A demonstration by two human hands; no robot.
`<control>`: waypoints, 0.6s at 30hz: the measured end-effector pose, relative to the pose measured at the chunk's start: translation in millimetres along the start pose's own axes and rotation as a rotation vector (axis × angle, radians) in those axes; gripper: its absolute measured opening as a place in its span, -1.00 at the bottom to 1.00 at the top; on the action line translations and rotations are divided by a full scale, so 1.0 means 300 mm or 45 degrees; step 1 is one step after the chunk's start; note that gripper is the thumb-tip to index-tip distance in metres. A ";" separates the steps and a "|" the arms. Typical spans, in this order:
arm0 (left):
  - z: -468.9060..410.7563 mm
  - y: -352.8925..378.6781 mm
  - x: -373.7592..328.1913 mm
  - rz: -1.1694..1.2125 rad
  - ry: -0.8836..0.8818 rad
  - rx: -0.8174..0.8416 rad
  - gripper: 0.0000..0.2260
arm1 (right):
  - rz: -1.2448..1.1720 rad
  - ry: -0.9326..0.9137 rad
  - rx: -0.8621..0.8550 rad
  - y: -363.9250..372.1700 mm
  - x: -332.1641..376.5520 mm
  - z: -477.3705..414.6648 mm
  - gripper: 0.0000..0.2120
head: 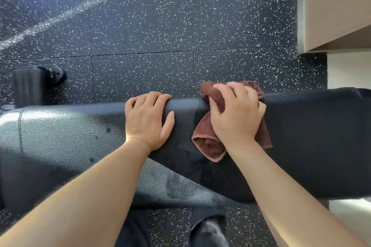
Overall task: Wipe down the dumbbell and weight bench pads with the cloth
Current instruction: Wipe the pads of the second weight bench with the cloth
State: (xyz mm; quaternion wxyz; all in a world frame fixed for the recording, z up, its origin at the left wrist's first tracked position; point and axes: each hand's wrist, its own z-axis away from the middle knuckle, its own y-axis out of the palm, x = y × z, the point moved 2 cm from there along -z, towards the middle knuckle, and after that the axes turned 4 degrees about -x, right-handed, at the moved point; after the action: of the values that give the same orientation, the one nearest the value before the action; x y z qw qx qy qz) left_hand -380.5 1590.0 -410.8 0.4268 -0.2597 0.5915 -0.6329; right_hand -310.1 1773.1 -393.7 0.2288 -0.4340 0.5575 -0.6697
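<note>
**Inspector:** Nearest the lens first.

**Onlooker:** Two bare forearms come up from the bottom of the frame, the left forearm from the lower left corner and the right forearm from the lower right. Between them, at the bottom edge, are the person's dark trouser legs.

**Inspector:** Left hand, state of grip?

**Onlooker:** The left hand lies palm down at centre frame on the black bench pad. Its fingers are bent over the pad's far edge, gripping it, and the thumb is spread along the top. It holds nothing else.

**Inspector:** Right hand?

**Onlooker:** The right hand, just right of centre, is clamped on the reddish-brown cloth. Its fingers are curled round the bunched fabric and press it onto the same far edge.

**Inspector:** Position of the cloth?

**Onlooker:** It is draped over the pad's far edge. One fold sticks out above the knuckles and a loose tail lies on the pad top below the wrist. The two hands are near each other but not touching.

**Inspector:** Surroundings?

**Onlooker:** A speckled black floor fills the upper frame. A black bench foot sits at mid-left, and a wooden cabinet is in the upper right corner.
</note>
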 end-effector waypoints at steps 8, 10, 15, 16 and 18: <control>0.009 -0.019 0.009 0.031 0.043 0.103 -0.55 | 0.041 -0.073 0.015 0.018 0.114 0.113 -0.71; 0.014 -0.031 0.058 0.081 0.206 0.123 -0.55 | 0.074 -0.088 -0.019 0.026 0.135 0.181 -0.70; 0.009 -0.066 0.313 -0.047 0.163 0.157 -0.50 | 0.056 0.077 -0.031 0.073 0.260 0.213 -0.73; 0.008 -0.062 0.331 -0.054 0.151 0.163 -0.50 | 0.054 0.092 -0.038 0.080 0.281 0.194 -0.74; 0.010 -0.051 0.338 -0.008 0.161 0.149 -0.53 | 0.060 0.095 -0.022 0.098 0.310 0.144 -0.76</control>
State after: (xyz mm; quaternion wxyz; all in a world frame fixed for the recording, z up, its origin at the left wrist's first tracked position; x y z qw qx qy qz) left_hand -432.6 1501.5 -413.2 0.4009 -0.1957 0.5785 -0.6829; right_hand -327.4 1667.7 -390.9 0.2199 -0.3976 0.5813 -0.6750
